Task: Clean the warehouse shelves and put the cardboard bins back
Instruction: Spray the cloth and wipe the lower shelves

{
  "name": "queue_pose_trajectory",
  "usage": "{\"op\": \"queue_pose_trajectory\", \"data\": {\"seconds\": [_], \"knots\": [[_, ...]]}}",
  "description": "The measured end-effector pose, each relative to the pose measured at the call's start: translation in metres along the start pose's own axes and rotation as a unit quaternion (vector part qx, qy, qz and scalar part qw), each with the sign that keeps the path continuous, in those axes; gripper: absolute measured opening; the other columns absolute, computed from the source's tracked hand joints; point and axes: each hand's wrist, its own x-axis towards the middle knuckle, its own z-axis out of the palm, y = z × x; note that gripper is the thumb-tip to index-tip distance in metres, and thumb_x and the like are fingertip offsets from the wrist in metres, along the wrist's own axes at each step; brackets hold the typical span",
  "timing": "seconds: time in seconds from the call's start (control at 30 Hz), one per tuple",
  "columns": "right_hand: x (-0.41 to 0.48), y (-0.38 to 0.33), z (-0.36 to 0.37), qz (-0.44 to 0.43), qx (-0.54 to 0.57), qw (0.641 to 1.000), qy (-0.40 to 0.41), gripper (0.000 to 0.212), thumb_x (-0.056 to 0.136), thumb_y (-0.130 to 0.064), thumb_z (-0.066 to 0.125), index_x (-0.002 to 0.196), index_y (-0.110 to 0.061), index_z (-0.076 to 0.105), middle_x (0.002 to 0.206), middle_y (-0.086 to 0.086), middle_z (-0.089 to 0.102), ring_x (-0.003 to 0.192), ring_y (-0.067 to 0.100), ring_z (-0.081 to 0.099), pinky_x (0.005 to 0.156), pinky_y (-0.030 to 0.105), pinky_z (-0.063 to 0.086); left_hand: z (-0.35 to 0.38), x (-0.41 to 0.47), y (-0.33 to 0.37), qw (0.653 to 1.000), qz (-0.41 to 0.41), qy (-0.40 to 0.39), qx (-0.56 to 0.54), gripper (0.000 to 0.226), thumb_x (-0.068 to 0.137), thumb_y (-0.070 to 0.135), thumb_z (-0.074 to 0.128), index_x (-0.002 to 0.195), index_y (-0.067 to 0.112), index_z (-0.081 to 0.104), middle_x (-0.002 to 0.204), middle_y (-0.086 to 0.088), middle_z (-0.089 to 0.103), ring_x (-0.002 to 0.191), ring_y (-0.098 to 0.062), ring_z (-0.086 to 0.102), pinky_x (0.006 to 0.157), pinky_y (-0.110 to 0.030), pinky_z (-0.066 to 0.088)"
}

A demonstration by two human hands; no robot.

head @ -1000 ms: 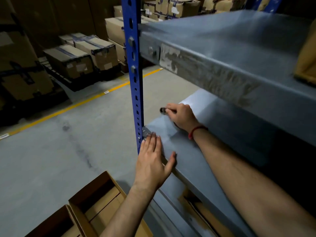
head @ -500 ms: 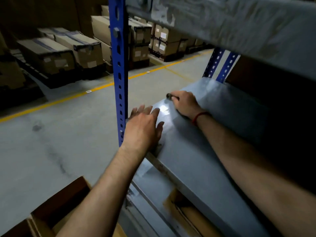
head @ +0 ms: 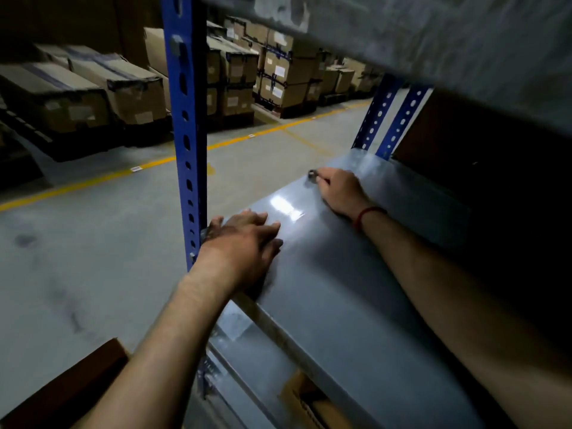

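Right hand [head: 339, 193] slid farther along shelf [head: 340, 289], gripping left-pointing dark tool [head: 312, 175]; left hand [head: 244, 243] lies flat.

Dim light all round. A white glare patch shines on the grey metal shelf [head: 325, 289] between my left hand [head: 244, 246], smeared with blur, and my right hand [head: 340, 190]. Right of that wrist, deep black shadow.
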Motion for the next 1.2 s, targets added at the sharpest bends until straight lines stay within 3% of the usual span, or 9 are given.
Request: {"op": "queue_pose_trajectory", "data": {"seconds": [0.17,0.3,0.4,0.63,0.73,0.83,0.97,1.07,1.2], "knots": [[-0.041,-0.037,-0.006,-0.309,0.138,0.931,-0.135,0.032,0.097,-0.013,0.061,0.129,-0.009,0.065,0.136,0.006,0.061,0.132,0.013,0.052,0.115,0.026,0.036,-0.022,0.051,0.019,0.996,-0.016,0.061,0.056,0.045,0.097,0.058,0.046,0.122,0.025,0.064,0.122,-0.006,0.064,0.115,-0.030,0.058,0.092,-0.039,0.045],[0.013,0.049,-0.019,-0.011,-0.002,0.999,-0.046,0.031,0.102,-0.022,0.051,0.125,-0.011,0.067,0.128,0.012,0.066,0.120,0.029,0.061,0.104,0.034,0.046,0.000,0.068,0.007,0.990,0.094,0.102,0.017,0.039,0.096,0.054,0.052,0.127,0.033,0.061,0.136,0.005,0.057,0.126,-0.022,0.049,0.106,-0.039,0.031],[0.038,0.068,-0.004,0.150,-0.120,0.981,0.006,0.030,0.102,-0.020,0.043,0.110,-0.001,0.066,0.116,0.023,0.067,0.107,0.039,0.060,0.090,0.040,0.048,0.013,0.073,0.004,0.992,0.088,0.081,-0.045,0.053,0.097,0.057,0.048,0.145,0.034,0.048,0.157,0.006,0.039,0.147,-0.019,0.030,0.117,-0.045,0.018],[0.020,0.009,0.002,-0.176,0.048,0.980,-0.077,0.034,0.098,-0.015,0.058,0.131,-0.013,0.064,0.134,0.002,0.062,0.127,0.007,0.053,0.112,0.018,0.035,0.023,0.078,0.002,0.986,0.145,0.071,-0.035,0.049,0.101,0.056,0.038,0.144,0.034,0.049,0.162,0.004,0.029,0.152,-0.020,0.018,0.119,-0.041,0.020],[0.028,0.071,-0.034,0.039,-0.063,0.995,-0.060,0.035,0.105,-0.023,0.047,0.131,-0.005,0.061,0.131,0.018,0.063,0.120,0.029,0.059,0.108,0.028,0.038,0.022,0.076,0.002,0.985,0.155,0.071,-0.036,0.061,0.091,0.060,0.025,0.130,0.028,0.060,0.156,0.004,0.040,0.150,-0.021,0.025,0.113,-0.035,0.025],[0.016,0.114,-0.056,0.297,-0.210,0.931,0.008,0.046,0.106,-0.028,0.041,0.136,0.006,0.048,0.138,0.029,0.050,0.128,0.040,0.049,0.110,0.044,0.037,0.021,0.076,0.003,0.985,0.149,0.078,-0.037,0.072,0.085,0.064,0.015,0.124,0.027,0.062,0.147,0.004,0.049,0.146,-0.021,0.030,0.109,-0.034,0.029],[0.041,0.093,-0.028,0.235,-0.232,0.944,-0.017,0.042,0.107,-0.022,0.035,0.136,0.003,0.051,0.137,0.025,0.053,0.127,0.037,0.050,0.095,0.019,0.046,0.021,0.079,0.003,0.983,0.155,0.092,-0.035,0.083,0.075,0.067,0.004,0.118,0.027,0.064,0.133,0.002,0.057,0.140,-0.021,0.038,0.103,-0.036,0.035],[0.060,0.064,-0.011,0.132,-0.111,0.985,0.008,0.038,0.101,-0.033,0.051,0.119,-0.006,0.069,0.116,0.018,0.070,0.109,0.032,0.063,0.095,0.033,0.051,0.020,0.078,0.002,0.982,0.158,0.092,-0.037,0.082,0.075,0.067,0.006,0.117,0.027,0.064,0.132,0.003,0.057,0.139,-0.022,0.040,0.103,-0.037,0.037],[0.050,0.097,-0.025,0.048,-0.096,0.994,-0.022,0.034,0.098,-0.033,0.059,0.122,-0.011,0.070,0.124,0.010,0.069,0.117,0.025,0.062,0.103,0.028,0.043,0.019,0.078,0.003,0.983,0.159,0.085,-0.044,0.081,0.078,0.067,0.011,0.121,0.025,0.065,0.134,0.001,0.058,0.140,-0.023,0.040,0.105,-0.037,0.038]]}}
